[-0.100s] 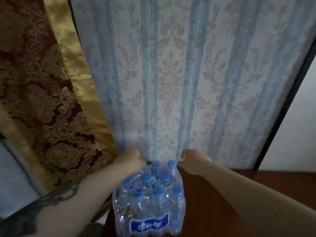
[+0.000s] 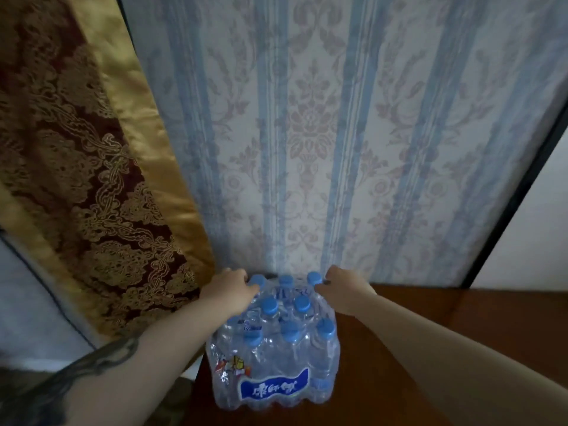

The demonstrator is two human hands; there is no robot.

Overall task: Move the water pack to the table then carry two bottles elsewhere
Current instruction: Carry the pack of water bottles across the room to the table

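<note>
Pale wallpaper with blue stripes and faded floral medallions is filling the background, and a dark reddish-brown wooden table is spreading across the lower right. From the left hand outward: it is curling its fingers over the far left top corner of the clear shrink-wrapped pack of water bottles with blue caps, pressing on the plastic beside a cap at the pack's 11 o'clock, so it is gripping the pack's wrap. Its forearm is running down toward 7 o'clock, with a dark tattoo band showing near the elbow. The right hand is clenching the wrap at the pack's 1 o'clock corner, knuckles just beside the far right cap, its forearm stretching away toward 4 o'clock. Between the two hands the pack is sitting on the near left corner of the table, leaning slightly toward the viewer, with a blue label with white characters facing the camera at 6 o'clock and a small red and yellow printed patch at its 8 o'clock. Whether the pack's far edge is lifting off the wood cannot be told. At 9 to 10 o'clock from the pack, a maroon and gold brocade curtain with a shiny gold satin border is hanging against the wall. At 2 o'clock a thin black frame strip is edging a plain white panel.
</note>
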